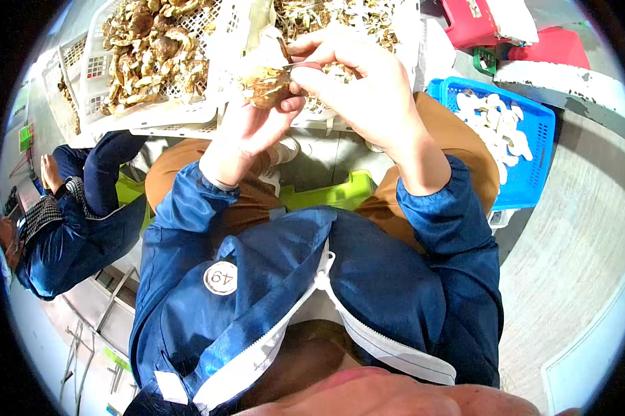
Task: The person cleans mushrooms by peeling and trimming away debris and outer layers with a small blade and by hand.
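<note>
I have the left hand (pixel 257 126) gripping a mushroom (pixel 262 84) at the crates' near edge, and the right hand (pixel 361 73) pinching what looks like a small knife (pixel 296 65) against it. I judge this to be trimming; the next move calls for a steady hold and a shallow cut. By the right thigh sits a blue basket (pixel 545 149) of white pieces (pixel 491 116); farther ahead, one white crate (pixel 167 118) holds more mushrooms (pixel 153 59), another scraps (pixel 357 17).
</note>
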`<state>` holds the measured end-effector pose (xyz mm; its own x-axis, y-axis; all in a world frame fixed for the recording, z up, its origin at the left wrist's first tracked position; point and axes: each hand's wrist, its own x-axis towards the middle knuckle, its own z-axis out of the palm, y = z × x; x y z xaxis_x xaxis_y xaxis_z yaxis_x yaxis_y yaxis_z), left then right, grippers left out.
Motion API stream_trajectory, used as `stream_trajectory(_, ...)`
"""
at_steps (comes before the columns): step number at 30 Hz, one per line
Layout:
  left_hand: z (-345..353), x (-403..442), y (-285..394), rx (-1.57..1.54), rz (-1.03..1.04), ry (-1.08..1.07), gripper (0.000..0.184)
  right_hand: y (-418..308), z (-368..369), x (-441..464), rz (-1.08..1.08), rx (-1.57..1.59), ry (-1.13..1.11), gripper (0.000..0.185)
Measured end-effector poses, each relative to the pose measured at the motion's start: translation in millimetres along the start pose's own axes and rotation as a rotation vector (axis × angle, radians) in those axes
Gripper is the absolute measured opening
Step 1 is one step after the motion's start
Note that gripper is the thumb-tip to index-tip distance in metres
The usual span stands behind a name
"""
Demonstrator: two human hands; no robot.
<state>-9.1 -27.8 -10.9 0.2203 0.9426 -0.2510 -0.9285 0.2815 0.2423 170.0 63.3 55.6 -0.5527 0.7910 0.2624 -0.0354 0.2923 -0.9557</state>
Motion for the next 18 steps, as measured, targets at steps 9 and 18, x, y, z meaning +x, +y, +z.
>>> stream_trajectory(9, -1.1, -3.3, -2.3, -0.118, -0.138, -0.011, 0.038, -4.0, -6.4, 2.0, -0.027, -0.21, 0.143, 0.01)
stream_trajectory(18, -0.7, -4.7, 0.5, -0.065, -0.136, 0.069, 0.037, -0.1, -9.9, 1.3, -0.073, -0.082, -0.04, 0.01)
